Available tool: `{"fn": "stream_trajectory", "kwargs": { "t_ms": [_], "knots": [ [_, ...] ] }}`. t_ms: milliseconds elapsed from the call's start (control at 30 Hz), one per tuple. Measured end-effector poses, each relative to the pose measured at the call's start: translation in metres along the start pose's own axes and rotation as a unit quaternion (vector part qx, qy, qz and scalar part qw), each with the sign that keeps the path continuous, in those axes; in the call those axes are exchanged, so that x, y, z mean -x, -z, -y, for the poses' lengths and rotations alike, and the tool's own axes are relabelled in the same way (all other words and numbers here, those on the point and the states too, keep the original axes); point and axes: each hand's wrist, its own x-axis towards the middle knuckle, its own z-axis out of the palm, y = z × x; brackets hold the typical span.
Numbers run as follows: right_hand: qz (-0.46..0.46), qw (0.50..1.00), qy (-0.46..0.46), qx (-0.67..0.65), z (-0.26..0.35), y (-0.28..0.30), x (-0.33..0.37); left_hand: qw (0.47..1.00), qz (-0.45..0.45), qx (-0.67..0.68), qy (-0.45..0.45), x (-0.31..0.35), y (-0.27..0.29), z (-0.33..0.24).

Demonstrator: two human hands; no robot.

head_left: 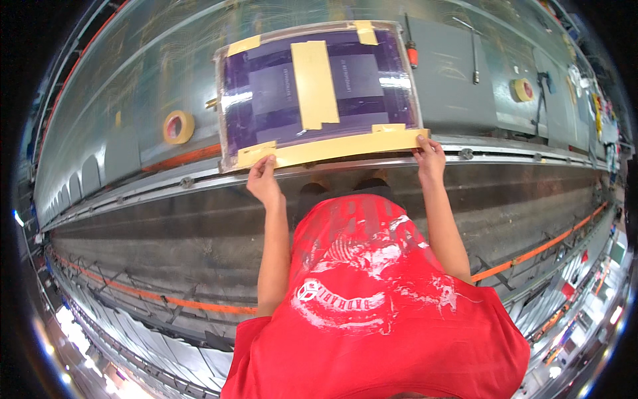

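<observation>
A framed screen-printing screen (365,106) with a dark purple mesh lies on the long table. Along its near edge runs a strip of yellow masking tape (345,147). My left hand (264,184) pinches this strip near the screen's near left corner. At the near right corner my right hand (430,159) pinches the strip's other end between thumb and fingers. A wide band of the same tape (315,86) covers the middle of the mesh, and shorter pieces sit at the corners. Whether the held strip is pressed down along its whole length I cannot tell.
A tape roll (178,126) lies left of the screen, another tape roll (524,90) to the right. Beyond the screen's right side are a red-handled screwdriver (412,54) and a metal T-handle tool (475,70). A metal rail (492,158) edges the table (452,93) in front of me.
</observation>
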Motion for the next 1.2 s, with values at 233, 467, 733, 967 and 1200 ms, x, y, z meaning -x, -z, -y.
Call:
{"fn": "stream_trajectory", "kwargs": {
  "t_ms": [233,467,733,967,1200],
  "knots": [
    [0.005,1.000,0.003,0.017,0.000,0.005,0.005,1.000,0.007,0.023,0.012,-0.002,0.008,0.012],
    [0.016,1.000,-0.016,0.018,0.006,0.008,0.006,0.998,0.010,0.052,0.022,0.002,0.010,0.011],
    [0.039,0.999,-0.013,0.019,0.007,0.003,0.007,0.998,0.002,0.055,-0.001,-0.003,0.008,0.005],
    [0.049,0.998,-0.024,0.029,0.002,-0.001,0.008,0.999,-0.005,0.045,-0.006,-0.010,0.014,0.000],
    [0.057,0.998,-0.021,0.032,0.001,0.003,0.015,0.999,0.005,0.030,0.032,-0.002,0.031,0.008]
  ]
}}
